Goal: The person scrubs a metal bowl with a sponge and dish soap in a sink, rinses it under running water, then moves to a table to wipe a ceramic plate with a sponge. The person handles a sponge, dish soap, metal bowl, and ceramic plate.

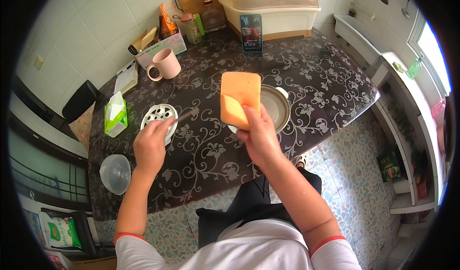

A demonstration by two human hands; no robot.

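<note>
My right hand (pixel 260 137) grips an orange sponge (pixel 240 94) and holds it up above the table. Behind it, partly hidden, lies a round grey-beige lid or shallow pan (pixel 276 108) with white tabs at its rim. My left hand (pixel 151 144) pinches a thin, blurred, blade-like tool (pixel 187 115) that points to the right, apart from the sponge. Under that hand is a round white rack or strainer (pixel 161 112) with dark holes, partly covered by my fingers. A translucent plastic bowl (pixel 115 174) stands near the left table edge.
A pink mug (pixel 167 64), a green tissue pack (pixel 116 119) and a notepad (pixel 126 77) are on the left of the patterned table (pixel 212 151). At the back stand a phone (pixel 251 33), a bottle (pixel 193 29) and a cream-coloured covered box (pixel 269 15).
</note>
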